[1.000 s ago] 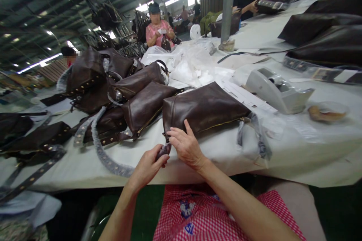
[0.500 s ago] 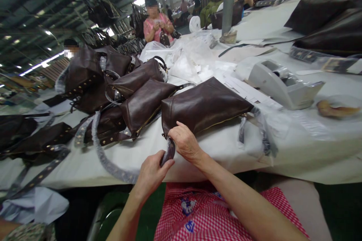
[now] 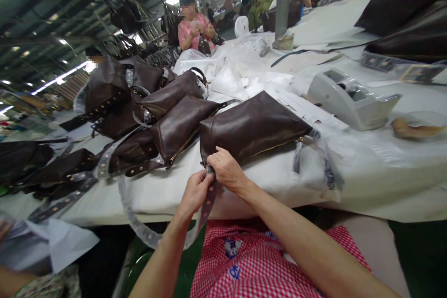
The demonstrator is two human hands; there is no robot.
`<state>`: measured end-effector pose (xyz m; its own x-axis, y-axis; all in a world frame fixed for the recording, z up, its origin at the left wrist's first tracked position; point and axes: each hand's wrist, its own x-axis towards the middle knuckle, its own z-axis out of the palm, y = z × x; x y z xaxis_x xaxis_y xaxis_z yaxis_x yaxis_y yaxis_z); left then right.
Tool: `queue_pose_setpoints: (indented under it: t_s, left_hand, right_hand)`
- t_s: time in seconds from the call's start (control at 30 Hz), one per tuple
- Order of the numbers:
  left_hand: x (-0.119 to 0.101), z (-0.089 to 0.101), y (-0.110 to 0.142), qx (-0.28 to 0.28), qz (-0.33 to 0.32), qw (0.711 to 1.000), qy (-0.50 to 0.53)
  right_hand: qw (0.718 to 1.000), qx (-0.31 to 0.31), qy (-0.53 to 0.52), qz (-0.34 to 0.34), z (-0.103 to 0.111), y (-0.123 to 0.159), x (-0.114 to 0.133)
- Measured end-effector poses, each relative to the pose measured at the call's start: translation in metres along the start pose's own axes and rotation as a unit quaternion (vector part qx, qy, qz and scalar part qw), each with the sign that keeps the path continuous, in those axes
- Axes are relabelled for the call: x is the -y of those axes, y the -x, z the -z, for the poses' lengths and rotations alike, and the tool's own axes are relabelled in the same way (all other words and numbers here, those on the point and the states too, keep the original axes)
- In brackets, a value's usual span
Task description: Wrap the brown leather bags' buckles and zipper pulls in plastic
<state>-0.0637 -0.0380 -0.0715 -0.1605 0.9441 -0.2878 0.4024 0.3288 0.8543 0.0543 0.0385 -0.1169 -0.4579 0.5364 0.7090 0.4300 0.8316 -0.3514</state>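
Observation:
A dark brown leather bag (image 3: 249, 125) with a gold zip along its near edge lies in front of me. At its lower left corner both hands meet on a studded strap (image 3: 208, 198) wrapped in clear plastic. My left hand (image 3: 195, 189) is closed on the strap near its end. My right hand (image 3: 226, 167) pinches the strap end just beside the bag's corner; its fingertips are partly hidden. From there the strap hangs past the table edge and loops round below my left forearm. Another plastic-wrapped strap end (image 3: 326, 163) lies at the bag's right side.
Several brown bags (image 3: 181, 121) pile up to the left. A grey tape dispenser (image 3: 352, 98), a roll of tape (image 3: 417, 128) and white papers (image 3: 323, 114) lie to the right. A pole (image 3: 282, 2) rises behind. Co-workers sit across the table (image 3: 384, 177); another's arm shows lower left.
My left hand has moved up along the strap to my right hand. The strap has slid off the table edge into a hanging loop. The bag stays in place.

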Motion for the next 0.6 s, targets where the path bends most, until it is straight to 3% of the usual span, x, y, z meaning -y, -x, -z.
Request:
queue_pose_setpoints:
  t_s: [0.13, 0.27, 0.4, 0.47, 0.6]
  left_hand:
    - [0.006, -0.008, -0.001, -0.06, -0.049, 0.996, -0.045]
    - [0.03, -0.002, 0.033, -0.006, -0.058, 0.998, 0.003]
    - [0.051, 0.002, 0.062, 0.029, -0.041, 0.999, -0.019]
    - [0.053, -0.001, 0.064, 0.029, -0.031, 0.999, -0.013]
    - [0.04, -0.016, 0.051, 0.045, -0.018, 0.994, 0.1]
  right_hand:
    - [1.0, 0.025, 0.007, 0.001, 0.001, 0.0, -0.003]
    - [0.999, 0.035, 0.001, 0.002, 0.006, -0.003, -0.005]
    - [0.999, 0.038, -0.015, 0.005, 0.006, -0.004, -0.006]
    - [0.999, 0.039, -0.025, 0.005, 0.004, -0.003, -0.006]
    - [0.998, 0.039, -0.058, -0.008, 0.002, -0.003, -0.007]
